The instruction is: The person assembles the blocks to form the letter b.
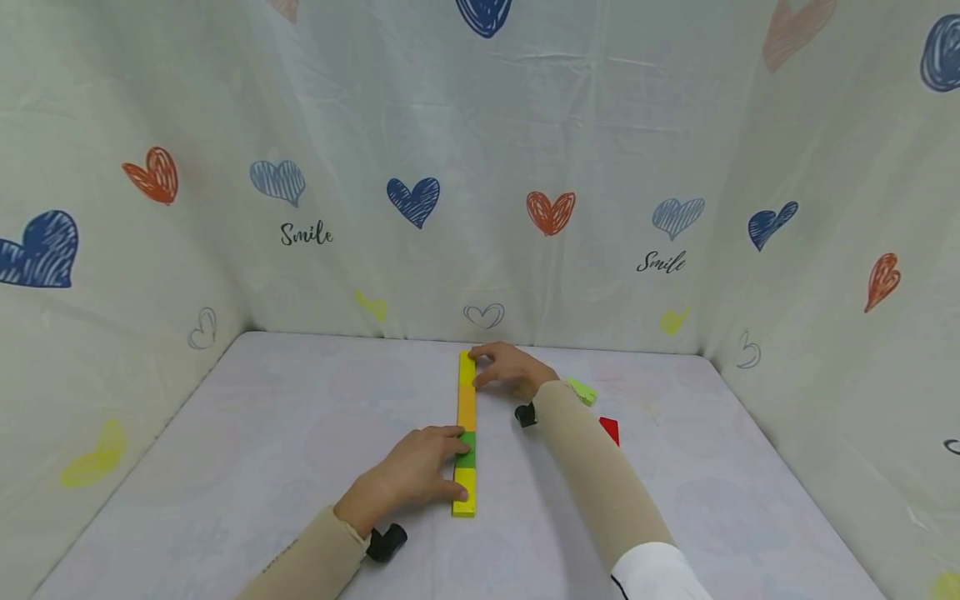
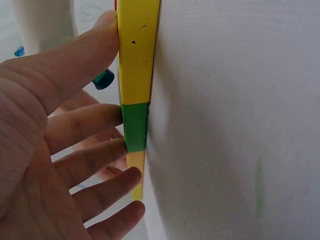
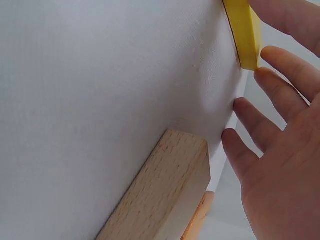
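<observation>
A straight row of flat painted blocks runs away from me on the table. It goes from a near yellow block (image 1: pixel 465 493) through a green block (image 1: pixel 468 450) and an orange block (image 1: pixel 467 410) to a far yellow block (image 1: pixel 467 367). My left hand (image 1: pixel 411 472) lies along the row's left side, thumb at the near yellow block and fingertips on the green one. In the left wrist view its fingers are spread, touching the row's side. At the far end, my right hand (image 1: pixel 513 367) touches the far yellow block (image 3: pixel 245 37) from the right, fingers extended.
Right of the row lie a light green block (image 1: pixel 582 392) and a red block (image 1: pixel 610 429), partly behind my right forearm. The right wrist view has a bare wooden block (image 3: pixel 160 190) near that hand. A heart-print curtain (image 1: pixel 480 267) stands behind the table.
</observation>
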A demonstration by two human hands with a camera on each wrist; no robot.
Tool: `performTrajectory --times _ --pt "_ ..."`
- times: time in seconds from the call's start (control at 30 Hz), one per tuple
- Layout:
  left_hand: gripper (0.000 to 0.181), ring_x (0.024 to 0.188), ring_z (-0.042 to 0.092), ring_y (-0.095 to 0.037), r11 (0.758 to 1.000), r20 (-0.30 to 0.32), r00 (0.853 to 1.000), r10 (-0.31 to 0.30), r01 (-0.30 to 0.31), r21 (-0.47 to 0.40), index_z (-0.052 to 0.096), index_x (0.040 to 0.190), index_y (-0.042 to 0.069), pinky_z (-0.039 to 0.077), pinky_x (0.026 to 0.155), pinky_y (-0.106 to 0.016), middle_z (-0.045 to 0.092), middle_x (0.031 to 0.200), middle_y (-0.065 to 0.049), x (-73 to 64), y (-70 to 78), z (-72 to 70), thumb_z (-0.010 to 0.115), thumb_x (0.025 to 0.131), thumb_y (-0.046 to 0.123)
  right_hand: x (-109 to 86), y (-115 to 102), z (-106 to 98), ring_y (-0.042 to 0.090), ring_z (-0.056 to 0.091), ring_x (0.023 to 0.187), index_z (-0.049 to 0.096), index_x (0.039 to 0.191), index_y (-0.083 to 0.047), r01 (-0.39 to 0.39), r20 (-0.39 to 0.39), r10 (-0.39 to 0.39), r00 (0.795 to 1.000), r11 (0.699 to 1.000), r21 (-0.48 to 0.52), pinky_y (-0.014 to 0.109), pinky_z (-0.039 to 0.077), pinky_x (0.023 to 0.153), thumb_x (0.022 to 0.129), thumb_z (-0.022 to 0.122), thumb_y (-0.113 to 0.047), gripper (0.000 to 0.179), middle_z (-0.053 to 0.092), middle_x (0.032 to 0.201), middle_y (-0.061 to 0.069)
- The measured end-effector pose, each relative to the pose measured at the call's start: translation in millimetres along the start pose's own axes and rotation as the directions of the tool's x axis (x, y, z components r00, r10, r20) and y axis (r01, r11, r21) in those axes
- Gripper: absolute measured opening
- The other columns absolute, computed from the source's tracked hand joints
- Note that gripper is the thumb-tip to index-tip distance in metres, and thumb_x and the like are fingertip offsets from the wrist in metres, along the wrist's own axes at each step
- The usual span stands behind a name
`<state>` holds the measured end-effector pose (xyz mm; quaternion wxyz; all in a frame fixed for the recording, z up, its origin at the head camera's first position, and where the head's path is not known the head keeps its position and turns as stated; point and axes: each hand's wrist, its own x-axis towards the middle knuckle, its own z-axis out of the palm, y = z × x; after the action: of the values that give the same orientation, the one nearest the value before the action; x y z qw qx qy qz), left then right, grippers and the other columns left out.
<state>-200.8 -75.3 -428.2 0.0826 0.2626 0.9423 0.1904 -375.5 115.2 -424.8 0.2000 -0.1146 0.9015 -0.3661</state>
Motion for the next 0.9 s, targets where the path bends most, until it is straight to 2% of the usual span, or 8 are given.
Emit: performTrajectory --times 0.23,0.47,0.6,0.9 --pt "0.063 0.129 0.046 -0.028 1.0 0.016 1.0 -0.007 0.007 -0.001 0.064 0.126 0.017 0.039 0.104 -0.049 0.048 0.142 -0.007 0.8 0.4 0.1 0.079 0.073 0.048 -4.6 0 -5 0.022 0.032 0.134 0.06 0.129 -0.031 0.037 0.009 -0.036 0.999 0.999 -0.037 0.052 0.024 0.112 0.076 0.079 -0.025 0.057 0.04 0.146 -0.003" --pt "0.063 0.129 0.046 -0.029 1.0 0.016 1.0 -0.014 0.014 0.013 0.064 0.126 0.018 0.039 0.104 -0.049 0.049 0.142 -0.006 0.6 2.1 -1.7 0.079 0.072 0.049 -14.9 -2 -12 0.026 0.036 0.133 0.056 0.134 -0.028 0.124 -0.012 -0.129 0.992 0.971 -0.204 0.052 0.029 0.11 0.081 0.072 -0.034 0.056 0.045 0.144 0.001" --pt "0.064 0.128 0.046 -0.029 1.0 0.013 1.0 -0.001 0.001 0.018 0.064 0.125 0.017 0.04 0.104 -0.049 0.049 0.141 -0.007 0.8 1.4 -0.9 0.079 0.072 0.049 -21.1 3 -14 0.025 0.035 0.134 0.055 0.134 -0.03 0.106 -0.032 -0.114 0.993 0.976 -0.188 0.055 0.028 0.11 0.08 0.073 -0.037 0.057 0.045 0.144 -0.003" --pt "0.063 0.127 0.047 -0.03 1.0 0.016 1.0 -0.001 0.001 0.018 0.064 0.125 0.017 0.039 0.104 -0.049 0.049 0.142 -0.007 -0.1 -0.8 0.8 0.079 0.073 0.049 -37.9 13 -12 0.022 0.033 0.136 0.053 0.136 -0.029 0.1 -0.071 -0.114 0.991 0.98 -0.173 0.051 0.027 0.111 0.082 0.073 -0.037 0.059 0.041 0.146 -0.005"
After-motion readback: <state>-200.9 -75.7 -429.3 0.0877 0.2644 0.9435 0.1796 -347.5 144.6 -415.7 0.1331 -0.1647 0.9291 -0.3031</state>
